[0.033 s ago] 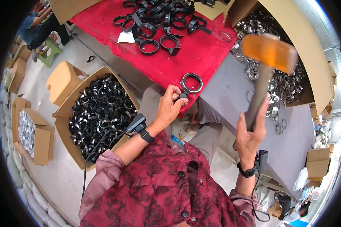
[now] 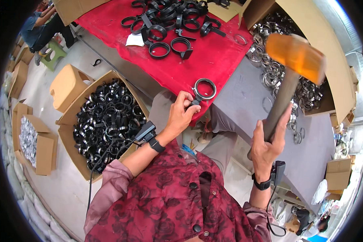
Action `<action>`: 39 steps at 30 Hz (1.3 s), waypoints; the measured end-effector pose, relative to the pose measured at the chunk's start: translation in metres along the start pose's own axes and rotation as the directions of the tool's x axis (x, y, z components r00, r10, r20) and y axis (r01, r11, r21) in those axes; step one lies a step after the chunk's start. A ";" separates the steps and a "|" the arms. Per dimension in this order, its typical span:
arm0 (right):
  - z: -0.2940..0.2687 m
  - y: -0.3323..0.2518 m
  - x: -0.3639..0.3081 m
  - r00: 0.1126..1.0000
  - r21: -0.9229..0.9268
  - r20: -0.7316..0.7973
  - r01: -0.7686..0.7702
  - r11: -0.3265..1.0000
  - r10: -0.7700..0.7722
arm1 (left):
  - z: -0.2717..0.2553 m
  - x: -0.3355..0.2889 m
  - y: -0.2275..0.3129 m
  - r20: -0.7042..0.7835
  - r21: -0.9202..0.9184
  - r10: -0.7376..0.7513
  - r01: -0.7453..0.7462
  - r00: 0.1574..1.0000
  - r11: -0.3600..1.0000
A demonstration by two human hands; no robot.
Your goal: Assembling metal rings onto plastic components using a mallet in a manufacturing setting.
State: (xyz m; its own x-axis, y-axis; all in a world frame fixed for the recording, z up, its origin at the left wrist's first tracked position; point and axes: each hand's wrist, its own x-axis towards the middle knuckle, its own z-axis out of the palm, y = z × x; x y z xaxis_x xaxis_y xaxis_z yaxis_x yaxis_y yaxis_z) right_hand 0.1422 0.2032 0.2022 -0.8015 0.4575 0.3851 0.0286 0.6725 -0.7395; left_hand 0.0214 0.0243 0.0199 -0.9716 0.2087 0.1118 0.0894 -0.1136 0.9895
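My left hand (image 2: 183,109) pinches the short stem of a black ring clamp (image 2: 196,92) between thumb and fingers. The clamp's round part, with a shiny metal band inside it, lies flat at the near corner of the red cloth (image 2: 213,58). In my right hand (image 2: 268,141), raised over the grey table, is a mallet (image 2: 296,58) with an orange, see-through head and a grey-brown handle. Its head is up and to the right of the clamp, well apart from it. More black ring clamps (image 2: 171,24) are heaped at the cloth's far end.
Loose metal rings (image 2: 296,135) lie on the grey table (image 2: 310,161), spilling from a tipped carton (image 2: 330,52). At my left stands a carton of black clamps (image 2: 109,117), beside a tan stool (image 2: 68,86). Another person (image 2: 42,30) is at the far left. Cables hang from both wrists.
The mallet and my right hand have shifted slightly to the right, away from the clamp. My left hand and the clamp stay in place.
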 end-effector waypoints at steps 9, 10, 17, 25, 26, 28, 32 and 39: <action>0.003 0.014 0.007 0.869 -0.142 0.480 0.213 0.967 -0.121 | -0.003 0.006 -0.008 0.055 0.045 -0.014 0.011 0.998 0.999; 0.001 0.008 0.009 0.908 -0.165 0.327 0.328 0.930 -0.262 | -0.003 0.005 -0.008 0.053 0.032 -0.008 0.006 0.999 0.999; 0.035 0.039 0.000 0.757 -0.189 0.644 0.301 0.935 -0.114 | 0.000 0.005 -0.012 0.098 -0.011 -0.010 0.011 0.995 1.000; 0.021 0.011 0.000 0.940 -0.109 0.065 0.339 0.934 -0.334 | -0.002 0.004 -0.011 0.081 -0.010 -0.031 0.032 0.996 0.999; 0.029 0.021 -0.005 0.866 -0.189 0.066 0.498 0.846 -0.495 | -0.001 0.005 -0.013 0.088 -0.012 -0.029 0.031 0.996 0.999; 0.031 0.042 -0.019 0.848 -0.170 0.410 0.434 0.885 -0.337 | 0.000 0.006 -0.015 0.097 0.025 -0.016 0.014 0.995 1.000; 0.011 0.025 -0.007 0.869 -0.088 0.475 0.206 0.975 -0.141 | -0.004 0.000 -0.006 0.094 -0.044 -0.067 0.071 0.993 0.997; 0.011 0.049 -0.044 0.876 -0.242 0.309 0.450 0.860 -0.371 | 0.003 0.007 -0.016 0.036 -0.082 0.023 -0.020 0.999 0.996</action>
State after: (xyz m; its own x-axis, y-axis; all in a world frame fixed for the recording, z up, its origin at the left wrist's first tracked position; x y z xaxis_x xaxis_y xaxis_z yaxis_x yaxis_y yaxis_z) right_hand 0.1726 0.2094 0.1431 -0.8971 -0.0287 0.4409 -0.1912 0.9248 -0.3289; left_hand 0.0136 0.0304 0.0054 -0.9607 0.2409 0.1381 0.0909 -0.1969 0.9762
